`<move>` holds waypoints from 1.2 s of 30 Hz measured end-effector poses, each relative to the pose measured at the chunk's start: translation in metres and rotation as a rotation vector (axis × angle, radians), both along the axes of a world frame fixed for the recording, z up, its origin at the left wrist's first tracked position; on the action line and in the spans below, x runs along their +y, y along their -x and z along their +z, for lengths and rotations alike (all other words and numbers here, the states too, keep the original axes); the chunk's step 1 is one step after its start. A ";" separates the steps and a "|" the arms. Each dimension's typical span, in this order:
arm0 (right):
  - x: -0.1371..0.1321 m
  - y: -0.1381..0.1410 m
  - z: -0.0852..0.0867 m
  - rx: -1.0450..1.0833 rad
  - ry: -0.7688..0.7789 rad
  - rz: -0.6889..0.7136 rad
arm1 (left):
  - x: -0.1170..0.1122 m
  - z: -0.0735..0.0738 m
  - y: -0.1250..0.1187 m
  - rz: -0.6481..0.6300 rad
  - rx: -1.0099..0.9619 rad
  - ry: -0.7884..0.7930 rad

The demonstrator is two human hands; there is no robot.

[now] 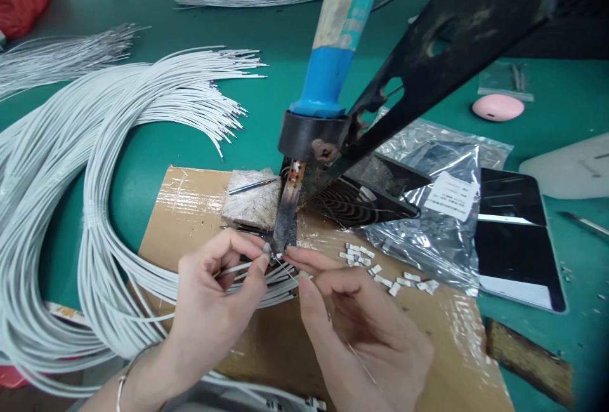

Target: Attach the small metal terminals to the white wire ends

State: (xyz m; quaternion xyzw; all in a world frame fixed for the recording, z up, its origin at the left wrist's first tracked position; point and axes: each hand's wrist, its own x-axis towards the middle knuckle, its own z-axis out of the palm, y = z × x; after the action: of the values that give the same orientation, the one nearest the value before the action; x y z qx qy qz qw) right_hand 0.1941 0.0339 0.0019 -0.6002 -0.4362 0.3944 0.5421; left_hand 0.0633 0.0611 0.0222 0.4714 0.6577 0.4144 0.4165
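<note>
Two bare hands work beneath a clamped blue soldering iron [323, 75] over cardboard [457, 348] on a green worktop. The left hand [221, 304], finger and thumb closed, appears to pinch a white cable [233, 268] by the iron's tip; the right hand [366, 323], loosely curled, holds thin wire [359, 358]. Soldering seems underway; the next move calls for steadying the cable end while feeding wire to the tip.
</note>
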 end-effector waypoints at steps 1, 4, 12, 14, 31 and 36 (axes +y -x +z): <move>0.000 0.000 0.000 -0.001 -0.006 0.003 | 0.000 -0.001 0.000 0.004 -0.011 -0.005; 0.001 0.000 0.000 -0.008 -0.012 0.005 | -0.001 -0.003 0.002 0.005 -0.058 -0.026; 0.001 0.000 0.001 -0.020 -0.032 0.001 | -0.003 -0.004 0.003 -0.011 -0.073 -0.044; 0.001 -0.001 0.002 -0.043 -0.028 0.002 | -0.003 -0.004 0.003 -0.007 -0.073 -0.041; 0.000 0.000 0.000 -0.013 -0.037 -0.005 | -0.001 0.000 0.000 0.010 -0.096 -0.020; 0.000 0.001 0.001 -0.019 -0.029 -0.012 | 0.000 0.005 -0.004 0.060 -0.077 0.014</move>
State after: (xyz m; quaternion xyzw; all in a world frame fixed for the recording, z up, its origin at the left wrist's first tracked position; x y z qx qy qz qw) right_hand 0.1929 0.0336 0.0025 -0.5986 -0.4434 0.3790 0.5490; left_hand 0.0668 0.0608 0.0274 0.4324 0.6577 0.4400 0.4323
